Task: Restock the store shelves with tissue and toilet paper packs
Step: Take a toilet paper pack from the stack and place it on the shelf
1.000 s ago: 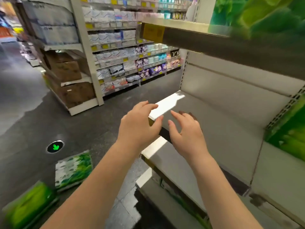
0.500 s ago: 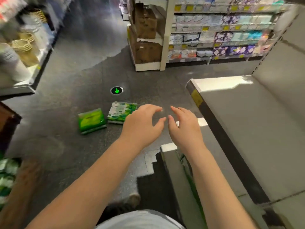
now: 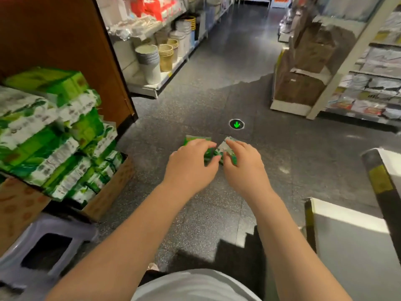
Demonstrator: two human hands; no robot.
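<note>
Both hands are reaching out with fingers loosely spread and holding nothing, the left hand (image 3: 191, 168) hovering over the green pack (image 3: 196, 141) and the right hand (image 3: 243, 168) over the patterned pack (image 3: 225, 148), lying side by side on the floor just beyond the fingertips.

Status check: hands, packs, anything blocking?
Left hand and right hand empty, fingers spread over two packs on the floor: green pack, white-green pack. Contact unclear. Nothing in the way.

A: Where is there room?
B: Bare floor (image 3: 217, 101) ahead; stacked packs (image 3: 54, 135) on a carton (image 3: 112, 187) crowd the left edge; shelf corner (image 3: 377, 170) juts in at right.
</note>
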